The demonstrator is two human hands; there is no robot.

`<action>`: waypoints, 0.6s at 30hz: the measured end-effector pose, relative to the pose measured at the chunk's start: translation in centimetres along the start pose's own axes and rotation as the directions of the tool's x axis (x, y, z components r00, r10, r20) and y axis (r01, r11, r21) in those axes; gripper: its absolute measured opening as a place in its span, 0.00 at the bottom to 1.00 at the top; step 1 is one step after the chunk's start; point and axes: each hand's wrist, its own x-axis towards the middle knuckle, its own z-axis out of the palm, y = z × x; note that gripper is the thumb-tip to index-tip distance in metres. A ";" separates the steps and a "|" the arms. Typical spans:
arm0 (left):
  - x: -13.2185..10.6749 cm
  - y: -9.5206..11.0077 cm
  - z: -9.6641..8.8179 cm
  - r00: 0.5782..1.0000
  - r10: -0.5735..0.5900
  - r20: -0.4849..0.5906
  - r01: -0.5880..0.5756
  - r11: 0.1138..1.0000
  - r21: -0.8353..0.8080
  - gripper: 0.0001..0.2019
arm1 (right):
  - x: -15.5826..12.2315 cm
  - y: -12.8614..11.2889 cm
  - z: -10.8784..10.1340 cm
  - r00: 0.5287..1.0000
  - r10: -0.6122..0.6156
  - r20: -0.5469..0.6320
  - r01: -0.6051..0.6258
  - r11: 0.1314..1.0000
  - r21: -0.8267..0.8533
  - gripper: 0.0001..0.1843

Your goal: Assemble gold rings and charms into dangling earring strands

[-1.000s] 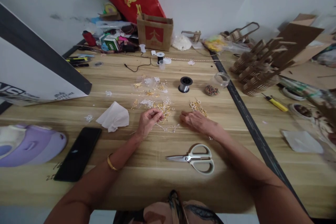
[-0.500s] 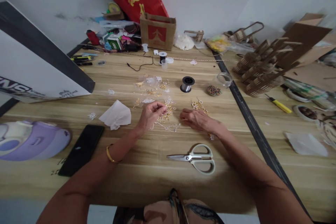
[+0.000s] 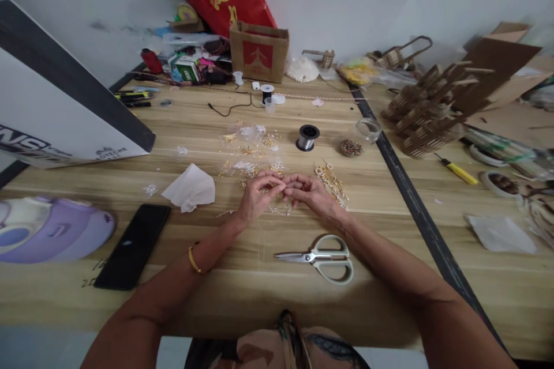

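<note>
My left hand [image 3: 258,195] and my right hand [image 3: 308,191] meet fingertip to fingertip above the table. Both are closed in a pinch; whatever they pinch is too small to make out. Beneath the fingers a thin silvery chain [image 3: 280,209] with small beads lies on the wood. Just beyond the left hand are gold and clear jewellery findings [image 3: 249,168], partly covered by the fingers. To the right of my right hand sits a bunch of gold chains with rings [image 3: 332,183]. Scissors [image 3: 322,258] with pale handles lie nearer to me, blades pointing left.
Farther back stand a wire spool [image 3: 307,137] and a clear jar [image 3: 367,128], with a pile of small beads [image 3: 351,148] close by. A white tissue [image 3: 190,189], a black phone [image 3: 133,247] and a purple-and-white object [image 3: 56,230] lie left. Small woven baskets [image 3: 426,115] stand right.
My right hand has moved left from beside the gold chains to meet my left hand. The left hand has shifted slightly right and nearer. The gold chains are now more exposed.
</note>
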 end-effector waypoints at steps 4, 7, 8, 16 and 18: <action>-0.2 -0.3 0.1 1.000 0.020 0.012 -0.020 1.000 -0.003 0.05 | 0.1 0.4 -0.3 0.999 0.024 -0.034 -0.022 0.999 0.037 0.13; -0.3 -0.3 0.1 0.999 0.045 0.012 -0.046 0.999 0.025 0.05 | 0.2 0.4 -0.5 0.998 0.059 -0.027 -0.059 0.998 0.025 0.13; -0.3 -0.3 0.1 0.998 0.058 0.010 -0.058 0.998 0.039 0.05 | 0.2 0.4 -0.5 0.997 0.071 -0.023 -0.071 0.997 0.016 0.13; -0.5 -0.1 0.1 0.992 0.124 -0.003 -0.123 0.989 0.085 0.04 | 0.1 0.2 -0.3 0.996 0.086 -0.033 -0.086 0.996 0.005 0.12; -0.5 0.0 0.1 0.992 0.130 -0.004 -0.129 0.988 0.087 0.04 | 0.1 0.2 -0.4 0.996 0.088 -0.019 -0.087 0.996 0.019 0.12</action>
